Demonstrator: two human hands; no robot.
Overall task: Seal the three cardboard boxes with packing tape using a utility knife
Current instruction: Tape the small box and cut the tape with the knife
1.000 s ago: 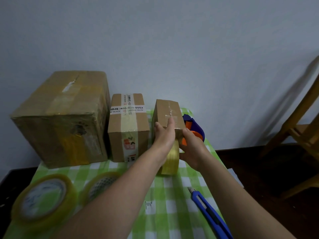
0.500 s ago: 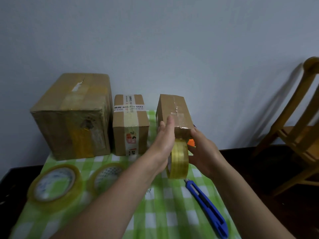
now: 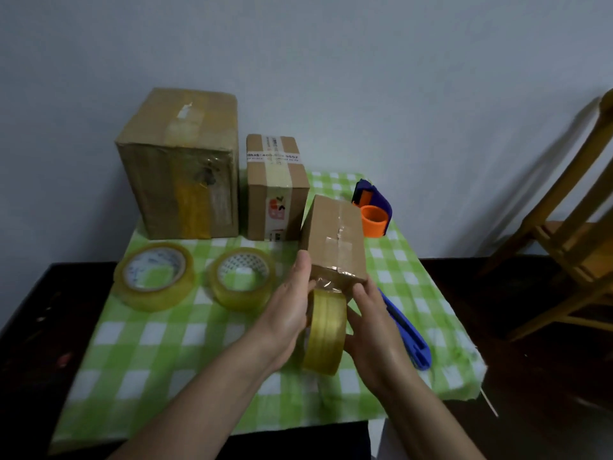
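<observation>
Bracing small box (image 3: 335,240), long axis near-far, with flat left hand (image 3: 288,313); gripping on-edge tape roll (image 3: 326,333) with right hand (image 3: 374,330).

wall (image 3: 398,78): plain white | floor (image 3: 547,393): dark | wood chair (image 3: 570,247): R, nr wall | light: dim
</observation>
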